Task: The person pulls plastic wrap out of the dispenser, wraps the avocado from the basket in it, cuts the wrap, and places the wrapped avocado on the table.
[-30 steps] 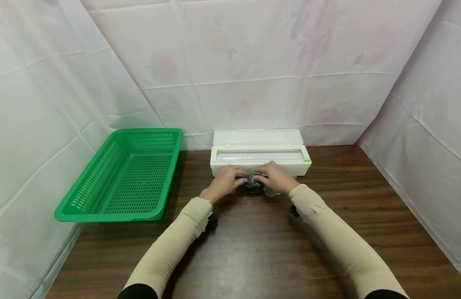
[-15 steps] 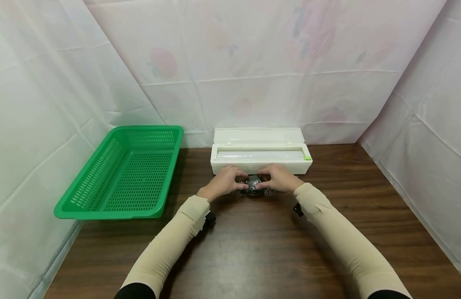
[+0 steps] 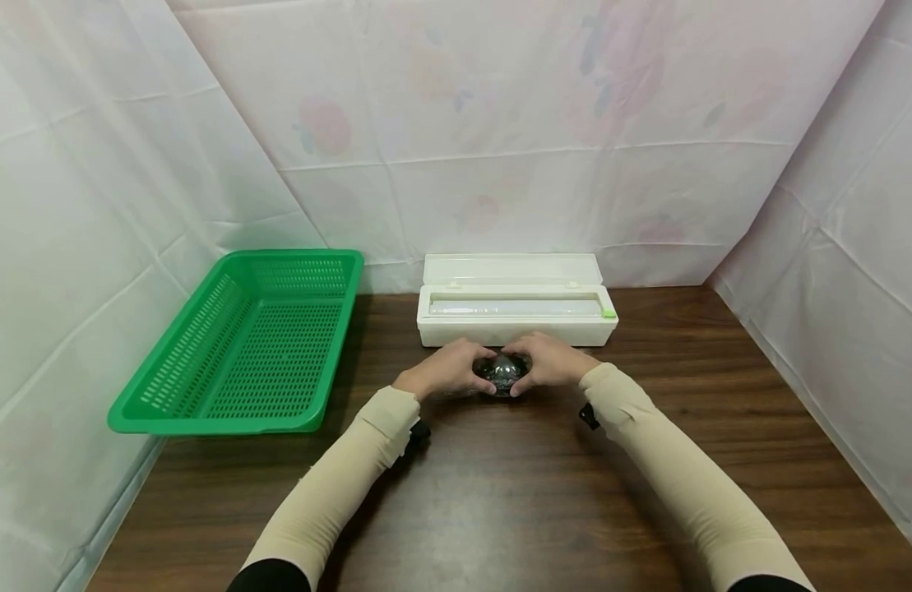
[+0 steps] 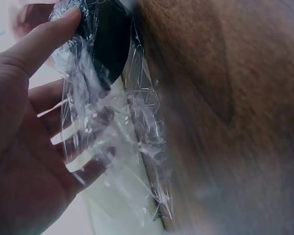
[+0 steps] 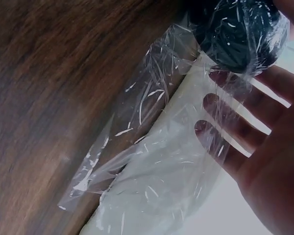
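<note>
A dark, shiny round object [image 3: 503,374] in clear plastic film lies on the table in front of the long white box [image 3: 518,332]. My left hand [image 3: 450,368] holds its left side, and my right hand [image 3: 553,362] holds its right side. Both thumbs are on the near side, with fingers curving round behind. In the left wrist view, loose film [image 4: 112,132] trails from the object past the spread fingers. More crumpled film [image 5: 152,107] hangs off the other end in the right wrist view. What the film wraps cannot be told exactly.
The white box stands with its lid [image 3: 511,269] raised and a pale roll [image 3: 515,307] inside; a green slider [image 3: 608,314] sits at its right end. A green slotted basket [image 3: 322,423] is on the left. Printed white cloth [image 3: 456,123] surrounds the brown table [image 3: 500,510].
Both hands have drawn the wrapped object slightly away from the box, toward the person. The thumbs have moved to its near side, and more of its round top shows.
</note>
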The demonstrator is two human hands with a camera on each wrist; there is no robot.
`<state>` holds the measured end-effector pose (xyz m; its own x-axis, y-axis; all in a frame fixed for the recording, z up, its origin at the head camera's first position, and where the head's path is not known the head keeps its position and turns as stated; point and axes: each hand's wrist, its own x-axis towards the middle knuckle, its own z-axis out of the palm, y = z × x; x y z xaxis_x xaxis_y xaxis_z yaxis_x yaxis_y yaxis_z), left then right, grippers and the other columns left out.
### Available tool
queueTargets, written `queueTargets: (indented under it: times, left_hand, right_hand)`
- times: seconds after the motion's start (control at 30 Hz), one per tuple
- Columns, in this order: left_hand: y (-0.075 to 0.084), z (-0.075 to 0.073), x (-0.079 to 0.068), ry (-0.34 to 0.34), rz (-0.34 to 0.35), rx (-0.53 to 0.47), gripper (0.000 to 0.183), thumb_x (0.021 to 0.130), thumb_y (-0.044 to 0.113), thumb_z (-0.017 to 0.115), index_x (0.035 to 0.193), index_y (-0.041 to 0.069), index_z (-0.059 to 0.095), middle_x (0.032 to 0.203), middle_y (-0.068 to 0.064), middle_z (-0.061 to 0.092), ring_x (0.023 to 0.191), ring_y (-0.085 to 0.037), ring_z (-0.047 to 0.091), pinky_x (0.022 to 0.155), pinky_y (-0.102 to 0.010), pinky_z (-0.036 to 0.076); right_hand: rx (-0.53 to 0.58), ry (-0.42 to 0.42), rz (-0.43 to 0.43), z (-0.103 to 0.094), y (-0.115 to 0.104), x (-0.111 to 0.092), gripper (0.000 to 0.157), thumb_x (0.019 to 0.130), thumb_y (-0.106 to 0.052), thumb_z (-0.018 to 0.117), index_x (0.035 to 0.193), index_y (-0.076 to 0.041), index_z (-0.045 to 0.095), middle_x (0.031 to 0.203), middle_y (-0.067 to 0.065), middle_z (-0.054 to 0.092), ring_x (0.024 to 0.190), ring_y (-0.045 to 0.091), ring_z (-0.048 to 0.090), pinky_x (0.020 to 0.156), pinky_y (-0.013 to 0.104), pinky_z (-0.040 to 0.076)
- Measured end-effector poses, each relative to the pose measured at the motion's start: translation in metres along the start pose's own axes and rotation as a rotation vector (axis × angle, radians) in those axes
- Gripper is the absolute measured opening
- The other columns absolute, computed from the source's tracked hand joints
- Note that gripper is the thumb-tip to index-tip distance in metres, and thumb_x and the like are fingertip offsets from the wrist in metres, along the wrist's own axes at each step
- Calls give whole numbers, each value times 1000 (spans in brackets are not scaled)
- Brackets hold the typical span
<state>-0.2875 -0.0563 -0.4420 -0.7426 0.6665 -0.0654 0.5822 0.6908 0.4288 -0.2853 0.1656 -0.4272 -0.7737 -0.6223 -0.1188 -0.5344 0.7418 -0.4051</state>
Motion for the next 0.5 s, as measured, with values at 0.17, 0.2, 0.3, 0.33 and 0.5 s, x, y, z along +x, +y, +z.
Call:
queueTargets:
  times: [0.17, 0.2, 0.3, 0.33, 0.5]
  left_hand:
    - [1, 2, 0, -40, -33, -4, 64, 84, 44, 74, 136, 12, 58, 128, -5, 65, 112, -18, 61, 99, -35, 48]
    - [1, 2, -1, -44, -38, -5, 64, 84, 45, 74, 136, 12, 58, 128, -6, 65, 113, -19, 60, 99, -36, 48]
    - [1, 3, -2, -46, -45, -2, 64, 85, 44, 73, 137, 11, 57, 129, -7, 64, 115, -22, 59, 101, -38, 47]
    - [1, 3, -2, -47, -49, 2, 64, 85, 44, 73, 138, 11, 56, 129, -7, 63, 116, -22, 58, 102, -38, 46]
    - [1, 4, -3, -52, -51, -3, 64, 86, 43, 73, 139, 11, 55, 131, -8, 63, 117, -22, 58, 102, -38, 46]
  right_hand:
    - [-5, -18, 47, 2, -2, -1, 75, 73, -46, 83, 132, -6, 61, 127, 8, 65, 115, 26, 55, 100, 44, 46]
    - [0, -20, 59, 2, -2, -2, 76, 73, -47, 82, 132, -6, 60, 127, 8, 65, 115, 26, 55, 100, 43, 46]
    - [8, -22, 83, 3, -2, -2, 78, 73, -49, 82, 133, -4, 59, 126, 9, 65, 114, 25, 55, 100, 43, 46]
    - [10, -21, 86, 4, -1, -2, 78, 73, -49, 82, 133, -4, 59, 125, 10, 65, 114, 25, 56, 100, 43, 46]
    - [10, -26, 90, 7, 2, -2, 77, 73, -51, 80, 130, -3, 61, 122, 10, 66, 112, 24, 59, 99, 42, 48]
